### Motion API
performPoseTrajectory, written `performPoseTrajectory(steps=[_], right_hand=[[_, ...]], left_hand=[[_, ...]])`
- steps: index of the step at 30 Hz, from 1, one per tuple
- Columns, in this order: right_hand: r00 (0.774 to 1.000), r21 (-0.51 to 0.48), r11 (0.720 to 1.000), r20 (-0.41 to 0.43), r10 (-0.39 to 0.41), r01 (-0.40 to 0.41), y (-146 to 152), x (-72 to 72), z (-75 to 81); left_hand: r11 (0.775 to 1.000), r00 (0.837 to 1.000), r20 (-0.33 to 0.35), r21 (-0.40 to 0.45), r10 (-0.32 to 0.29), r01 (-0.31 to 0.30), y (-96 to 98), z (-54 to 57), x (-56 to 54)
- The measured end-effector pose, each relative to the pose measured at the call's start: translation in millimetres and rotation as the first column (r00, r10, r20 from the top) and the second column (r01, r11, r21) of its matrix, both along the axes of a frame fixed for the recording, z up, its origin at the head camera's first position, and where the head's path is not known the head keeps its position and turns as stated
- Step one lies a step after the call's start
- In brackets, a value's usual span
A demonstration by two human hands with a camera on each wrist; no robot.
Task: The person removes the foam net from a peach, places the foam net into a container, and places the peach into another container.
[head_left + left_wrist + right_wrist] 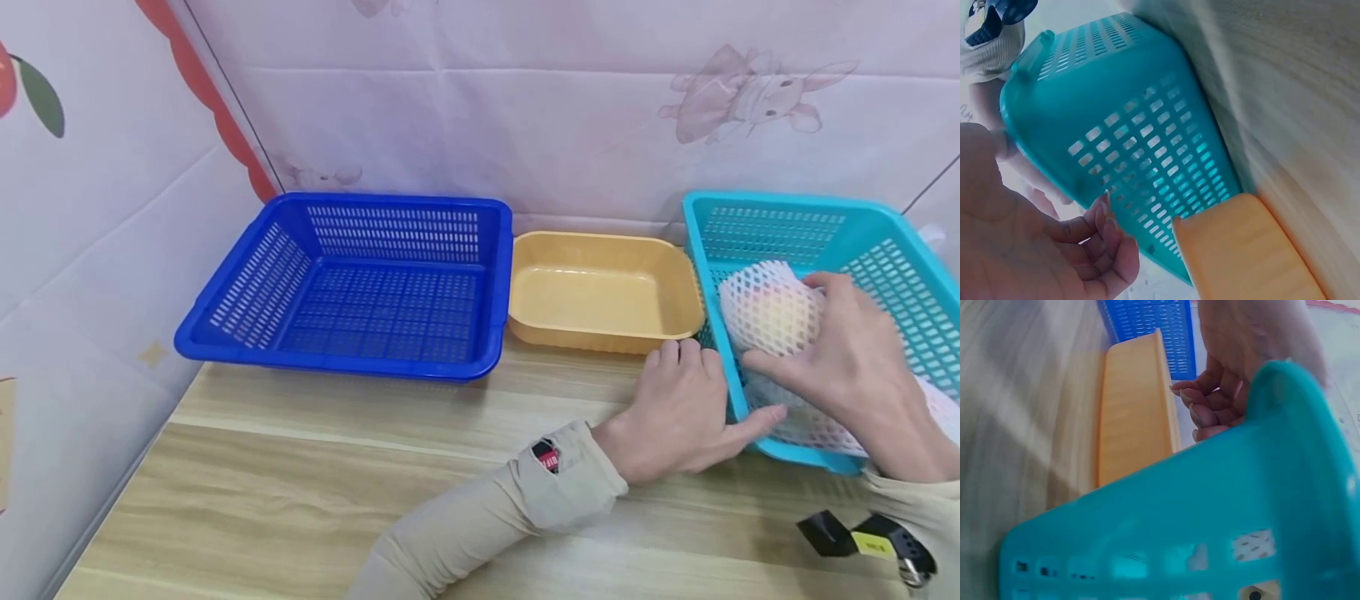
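In the head view my right hand (858,358) grips a round fruit (774,310) in a white foam net, yellowish with a reddish tint showing through. Hand and fruit are at the left side of the teal basket (795,202). Under the hand, other white foam nets (813,427) lie in the basket; what they wrap is mostly hidden. My left hand (675,417) is beside the basket's left wall, fingers loosely curled around nothing. The left wrist view shows that hand (1041,244) in front of the basket's slotted wall (1141,125).
A yellow tray (600,340) stands left of the teal basket, against it or nearly so. Further left is a blue basket (337,365). All three are on a wooden table (300,467), with a printed wall covering (525,125) behind them.
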State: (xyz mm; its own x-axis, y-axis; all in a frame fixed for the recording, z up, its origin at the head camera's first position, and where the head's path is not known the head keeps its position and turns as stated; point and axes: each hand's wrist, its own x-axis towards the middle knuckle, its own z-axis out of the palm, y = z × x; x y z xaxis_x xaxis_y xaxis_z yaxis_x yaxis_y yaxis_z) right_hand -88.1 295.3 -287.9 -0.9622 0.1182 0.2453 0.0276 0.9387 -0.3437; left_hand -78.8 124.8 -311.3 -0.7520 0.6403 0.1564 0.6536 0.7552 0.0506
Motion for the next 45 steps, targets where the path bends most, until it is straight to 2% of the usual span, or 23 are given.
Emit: performPoseTrajectory(steps=[3,9,16,19,23,28,34,37,41,45], right_hand=[[0.999,-0.002,1.000,-0.036,0.002,-0.002,-1.6,2.8,6.4],[0.992,-0.021,0.999,-0.123,0.023,-0.025,-6.1,8.4,16.3],[0.981,-0.051,0.997,-0.190,0.048,-0.058,-15.1,13.2,25.5],[0.976,-0.063,0.995,-0.210,0.057,-0.071,-21.2,15.8,28.2],[0.968,-0.082,0.991,-0.237,0.082,-0.104,-28.9,18.8,30.1],[0.948,-0.093,0.979,-0.279,0.150,-0.182,-38.2,22.2,29.9],[0.936,-0.089,0.963,-0.273,0.223,-0.256,-52.8,27.6,27.5],[0.921,-0.068,0.952,-0.280,0.270,-0.299,-60.8,30.3,25.6],[0.890,-0.042,0.924,-0.286,0.354,-0.381,-71.6,33.8,23.1],[0.860,-0.035,0.891,-0.282,0.426,-0.453,-81.9,37.5,20.4]], left_hand=[[1.000,1.000,-0.019,0.008,-0.014,0.014,-6.6,5.7,-1.5],[0.999,0.986,-0.162,0.040,-0.029,0.036,-22.8,19.4,-3.4],[0.999,0.980,-0.197,0.033,-0.029,0.036,-44.2,36.3,-4.4],[0.998,0.972,-0.236,0.053,-0.021,0.034,-53.8,40.6,-6.0],[0.995,0.962,-0.274,0.096,-0.005,0.032,-65.6,43.5,-9.0],[0.994,0.963,-0.270,0.110,0.008,0.022,-77.4,46.2,-12.0],[0.992,0.967,-0.256,0.118,-0.008,0.039,-88.2,48.9,-10.3],[0.994,0.956,-0.292,0.096,-0.027,0.057,-92.0,49.9,-7.9],[0.994,0.933,-0.353,0.058,-0.069,0.096,-96.3,50.1,-4.1],[0.991,0.928,-0.357,0.031,-0.108,0.127,-101.3,47.1,0.7]])
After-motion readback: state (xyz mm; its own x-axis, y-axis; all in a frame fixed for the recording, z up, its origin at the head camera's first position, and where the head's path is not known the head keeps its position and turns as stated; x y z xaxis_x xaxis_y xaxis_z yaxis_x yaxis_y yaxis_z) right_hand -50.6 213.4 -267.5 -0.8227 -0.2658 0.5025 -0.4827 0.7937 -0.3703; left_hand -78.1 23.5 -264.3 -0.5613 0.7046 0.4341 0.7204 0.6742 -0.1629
